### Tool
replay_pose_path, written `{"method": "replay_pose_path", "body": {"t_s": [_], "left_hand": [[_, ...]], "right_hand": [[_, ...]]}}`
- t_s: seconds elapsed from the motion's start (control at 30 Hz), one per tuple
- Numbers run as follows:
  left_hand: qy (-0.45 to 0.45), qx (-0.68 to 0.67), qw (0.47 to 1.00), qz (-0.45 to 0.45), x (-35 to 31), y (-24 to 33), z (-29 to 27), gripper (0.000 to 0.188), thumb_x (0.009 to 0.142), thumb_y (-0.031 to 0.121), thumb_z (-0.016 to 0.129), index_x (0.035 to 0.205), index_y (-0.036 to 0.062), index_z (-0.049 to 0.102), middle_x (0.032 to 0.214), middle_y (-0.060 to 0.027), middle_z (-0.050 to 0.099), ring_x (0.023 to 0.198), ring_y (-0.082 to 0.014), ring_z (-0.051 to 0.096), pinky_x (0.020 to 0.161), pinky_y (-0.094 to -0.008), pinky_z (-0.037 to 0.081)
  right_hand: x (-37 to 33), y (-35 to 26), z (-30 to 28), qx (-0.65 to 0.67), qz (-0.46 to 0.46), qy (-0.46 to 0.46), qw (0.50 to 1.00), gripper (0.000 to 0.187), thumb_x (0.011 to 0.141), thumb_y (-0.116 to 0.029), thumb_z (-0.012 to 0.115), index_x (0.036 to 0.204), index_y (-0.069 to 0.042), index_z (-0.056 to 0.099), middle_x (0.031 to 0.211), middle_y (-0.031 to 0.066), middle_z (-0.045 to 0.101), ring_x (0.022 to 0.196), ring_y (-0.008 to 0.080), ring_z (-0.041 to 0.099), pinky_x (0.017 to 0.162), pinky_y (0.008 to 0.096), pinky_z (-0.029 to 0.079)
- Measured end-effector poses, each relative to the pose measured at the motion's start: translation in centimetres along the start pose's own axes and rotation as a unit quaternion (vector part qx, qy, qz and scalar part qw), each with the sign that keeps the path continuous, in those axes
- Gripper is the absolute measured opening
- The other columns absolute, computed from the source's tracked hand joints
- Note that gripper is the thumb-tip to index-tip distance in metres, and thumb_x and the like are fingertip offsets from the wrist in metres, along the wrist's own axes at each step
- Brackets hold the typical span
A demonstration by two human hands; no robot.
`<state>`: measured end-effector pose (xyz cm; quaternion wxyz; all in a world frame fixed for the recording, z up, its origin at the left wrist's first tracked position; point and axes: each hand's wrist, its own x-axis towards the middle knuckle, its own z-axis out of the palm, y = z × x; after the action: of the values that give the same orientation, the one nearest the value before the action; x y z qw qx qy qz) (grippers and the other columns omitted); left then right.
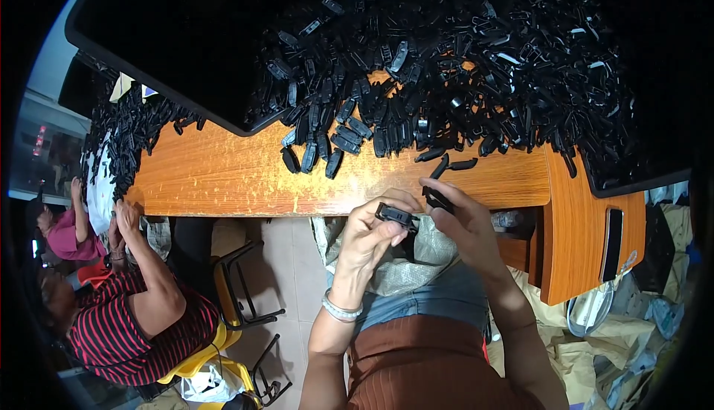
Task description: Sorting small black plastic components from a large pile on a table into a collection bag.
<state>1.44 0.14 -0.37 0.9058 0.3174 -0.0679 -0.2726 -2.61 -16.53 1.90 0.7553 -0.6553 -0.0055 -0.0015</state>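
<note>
My left hand (370, 233) is closed on a small black plastic part (396, 217), ribbed and oblong, held just off the table's front edge. To its right, my right hand (465, 220) pinches a second black plastic piece (439, 200), slimmer and partly covered by the fingers. The two parts are close together but apart. Beyond my hands a big heap of similar black plastic parts (401, 98) covers the back of the wooden table (238, 172). A few curved black pieces (454, 165) lie loose at the heap's near side.
A whitish woven sack (416, 269) rests on my lap. Dark panels frame the heap on both sides. At left, a co-worker in a striped top (141, 321) sits by another black heap (123, 142). A metal-legged chair (245, 283) stands between us; crumpled tan bags (595, 358) fill the lower right.
</note>
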Motion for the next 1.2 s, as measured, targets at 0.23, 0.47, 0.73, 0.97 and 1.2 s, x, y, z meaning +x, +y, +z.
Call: {"method": "replay_pose_path", "body": {"t_s": [0.23, 0.47, 0.73, 0.97, 1.2], "left_hand": [[0.027, 0.469, 0.881, 0.058, -1.8, 1.4, 1.2, 0.031, 0.074, 0.002, 0.072, 0.103, -0.0054, 0.063, 0.067, -0.0014, 0.055, 0.056, -0.005, 0.046, 0.049, -0.0203, 0.036], [0.002, 0.57, 0.806, 0.158, -1.9, 2.3, 2.0, 0.025, 0.075, 0.003, 0.068, 0.097, -0.0082, 0.062, 0.071, -0.0112, 0.054, 0.057, -0.015, 0.049, 0.053, -0.0262, 0.04], [0.078, 0.471, 0.876, 0.066, -1.8, 0.5, 3.4, 0.022, 0.079, 0.0, 0.064, 0.1, -0.0066, 0.063, 0.079, -0.0068, 0.059, 0.053, -0.0088, 0.048, 0.046, -0.0214, 0.038], [0.051, 0.268, 0.962, 0.004, -2.4, -0.1, 0.7, 0.026, 0.085, 0.003, 0.061, 0.109, -0.0053, 0.06, 0.092, -0.0111, 0.064, 0.074, -0.0177, 0.066, 0.07, -0.0235, 0.052], [0.035, -0.017, 0.996, -0.075, -3.2, -1.9, -1.7, 0.027, 0.09, 0.006, 0.054, 0.112, -0.0099, 0.056, 0.085, -0.0178, 0.066, 0.075, -0.0211, 0.067, 0.071, -0.028, 0.054]], "right_hand": [[-0.2, -2.0, 0.1, -0.226, -0.124, -0.083, 0.963, 0.037, 0.081, 0.0, 0.06, 0.118, -0.001, 0.057, 0.075, 0.0041, 0.049, 0.063, 0.0096, 0.043, 0.054, 0.0233, 0.035], [-0.6, -0.7, 0.4, -0.28, -0.204, -0.073, 0.935, 0.031, 0.081, 0.0, 0.06, 0.112, 0.002, 0.056, 0.076, 0.0093, 0.05, 0.063, 0.019, 0.048, 0.057, 0.0281, 0.04], [-1.6, -0.3, 1.3, -0.446, -0.217, -0.007, 0.868, 0.037, 0.079, -0.001, 0.06, 0.115, -0.002, 0.054, 0.09, 0.0145, 0.053, 0.078, 0.0323, 0.056, 0.071, 0.036, 0.047], [-2.1, 0.3, 0.5, -0.184, -0.072, 0.039, 0.98, 0.037, 0.077, 0.013, 0.052, 0.111, 0.0, 0.058, 0.086, 0.0067, 0.052, 0.084, 0.0164, 0.054, 0.07, 0.0253, 0.044], [-2.3, 3.4, -0.1, 0.004, -0.026, -0.023, 0.999, 0.019, 0.081, 0.006, 0.056, 0.098, 0.002, 0.064, 0.082, 0.0076, 0.056, 0.072, 0.0115, 0.057, 0.06, 0.0233, 0.046]]}}
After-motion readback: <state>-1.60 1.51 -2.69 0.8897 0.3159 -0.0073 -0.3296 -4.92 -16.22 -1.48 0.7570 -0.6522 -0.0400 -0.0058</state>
